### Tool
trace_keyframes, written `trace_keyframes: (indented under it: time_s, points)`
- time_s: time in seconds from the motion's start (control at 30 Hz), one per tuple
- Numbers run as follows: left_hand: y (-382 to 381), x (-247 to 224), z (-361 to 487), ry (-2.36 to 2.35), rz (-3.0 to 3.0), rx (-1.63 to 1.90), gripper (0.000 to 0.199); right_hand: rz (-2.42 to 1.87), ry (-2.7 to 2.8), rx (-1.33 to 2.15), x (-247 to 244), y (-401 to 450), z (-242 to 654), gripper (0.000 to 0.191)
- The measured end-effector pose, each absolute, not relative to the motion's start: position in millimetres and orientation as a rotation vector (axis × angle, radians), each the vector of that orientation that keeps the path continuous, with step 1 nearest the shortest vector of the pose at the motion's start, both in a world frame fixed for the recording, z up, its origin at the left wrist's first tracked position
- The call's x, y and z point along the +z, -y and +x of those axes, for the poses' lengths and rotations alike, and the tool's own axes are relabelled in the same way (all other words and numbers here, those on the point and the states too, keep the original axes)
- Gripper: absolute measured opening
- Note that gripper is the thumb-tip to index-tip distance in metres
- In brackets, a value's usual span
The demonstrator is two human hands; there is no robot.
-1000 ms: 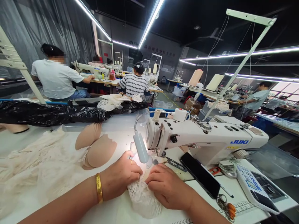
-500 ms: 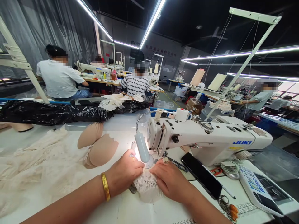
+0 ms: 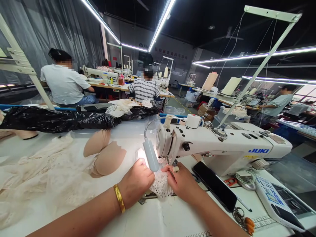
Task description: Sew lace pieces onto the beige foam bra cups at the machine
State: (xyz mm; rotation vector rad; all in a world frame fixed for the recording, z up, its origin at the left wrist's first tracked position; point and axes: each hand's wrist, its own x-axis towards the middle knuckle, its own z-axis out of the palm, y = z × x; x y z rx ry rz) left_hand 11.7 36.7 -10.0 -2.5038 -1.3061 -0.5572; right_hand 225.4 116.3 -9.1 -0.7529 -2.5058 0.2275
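One lace piece (image 3: 161,186), likely light, soft, easily snagged; best held flat near edges. Left hand (image 3: 138,179), right hand (image 3: 183,182) pinch opposite sides.

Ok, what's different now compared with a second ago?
The lace has slid forward, away from the wearer, so less of it shows on the near side. The left hand and right hand moved forward with it; no clear new grip or release. The sewing machine, phone and beige cups stayed put.
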Motion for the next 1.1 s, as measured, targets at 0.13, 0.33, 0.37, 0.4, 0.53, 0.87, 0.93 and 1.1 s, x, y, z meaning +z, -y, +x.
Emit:
trace_keyframes:
  time_s: [0.13,0.33,0.37,0.4,0.53,0.87,0.93,1.1]
  points:
    - [-35,-4,13,1.342,-2.419,-0.454,0.025,-0.737,2.493,0.294,-11,-115,229,0.027]
    - [-25,16,3,1.552,-2.632,-0.486,0.015,-0.556,2.514,0.171,-11,-108,236,0.030]
    - [-24,19,3,1.582,-2.629,-0.474,0.013,-0.508,2.521,0.157,-9,-105,235,0.032]
    - [-22,21,3,1.615,-2.614,-0.467,0.011,-0.449,2.534,0.156,-7,-102,234,0.035]
    - [-18,28,10,1.742,-2.592,-0.486,0.028,-0.231,2.587,0.180,1,-88,227,0.044]
    - [-8,30,4,1.667,-2.705,-0.185,0.013,-0.554,2.638,-0.082,-26,-106,219,0.030]
    - [-10,26,5,1.628,-2.685,-0.235,0.007,-0.521,2.596,-0.071,-27,-107,221,0.031]
    - [-19,18,3,1.574,-2.659,-0.316,0.026,-0.432,2.561,0.028,-23,-106,223,0.042]
